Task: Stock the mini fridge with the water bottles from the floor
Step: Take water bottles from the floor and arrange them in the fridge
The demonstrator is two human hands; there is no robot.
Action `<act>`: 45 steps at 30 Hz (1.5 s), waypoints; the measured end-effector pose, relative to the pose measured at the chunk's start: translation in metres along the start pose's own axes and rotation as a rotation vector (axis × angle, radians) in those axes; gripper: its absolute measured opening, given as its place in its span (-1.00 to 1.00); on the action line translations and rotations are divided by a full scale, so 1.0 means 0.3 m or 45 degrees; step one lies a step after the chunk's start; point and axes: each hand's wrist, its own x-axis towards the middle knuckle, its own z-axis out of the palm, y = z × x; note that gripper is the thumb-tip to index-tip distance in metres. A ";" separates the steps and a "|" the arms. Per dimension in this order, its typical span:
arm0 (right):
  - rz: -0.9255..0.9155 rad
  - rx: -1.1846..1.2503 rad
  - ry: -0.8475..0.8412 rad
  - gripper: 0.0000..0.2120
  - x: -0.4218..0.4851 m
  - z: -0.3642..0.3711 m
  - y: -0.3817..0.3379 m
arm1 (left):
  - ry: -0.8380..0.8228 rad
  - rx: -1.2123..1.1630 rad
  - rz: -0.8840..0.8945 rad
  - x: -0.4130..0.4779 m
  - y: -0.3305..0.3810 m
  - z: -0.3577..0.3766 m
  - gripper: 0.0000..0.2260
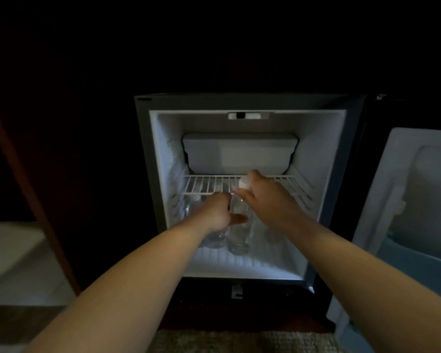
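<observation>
The mini fridge (161,159) stands open and lit in a dark room. On its floor stands a clear water bottle (239,235) with a white cap. My right hand (262,197) grips this bottle at its neck, just under the wire shelf (206,184). My left hand (215,212) is curled round another clear bottle (215,238) standing just left of it. A third bottle (192,202) stands further back at the left, partly hidden by my left hand.
The fridge door (418,200) hangs open at the right, with a door shelf low down. A white freezer box (239,154) sits above the wire shelf. A pale block (15,256) lies at the left beside a wooden edge. A carpet (239,342) covers the floor.
</observation>
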 end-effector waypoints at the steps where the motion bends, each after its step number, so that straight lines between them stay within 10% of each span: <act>1: 0.029 -0.034 0.006 -0.63 0.003 0.023 0.025 | 0.021 -0.033 -0.013 0.014 -0.002 0.027 -0.57; 17: 0.550 0.160 0.066 -0.65 0.016 0.382 0.169 | -0.051 -0.770 -0.156 0.087 -0.175 0.339 -0.43; 28: 0.374 0.429 -0.139 -0.41 -0.064 0.480 0.191 | -0.049 -0.794 -0.250 0.092 -0.245 0.379 -0.37; 45: 0.867 0.472 0.048 -0.74 -0.012 0.584 0.198 | 0.003 -1.269 -0.364 0.168 -0.207 0.423 -0.55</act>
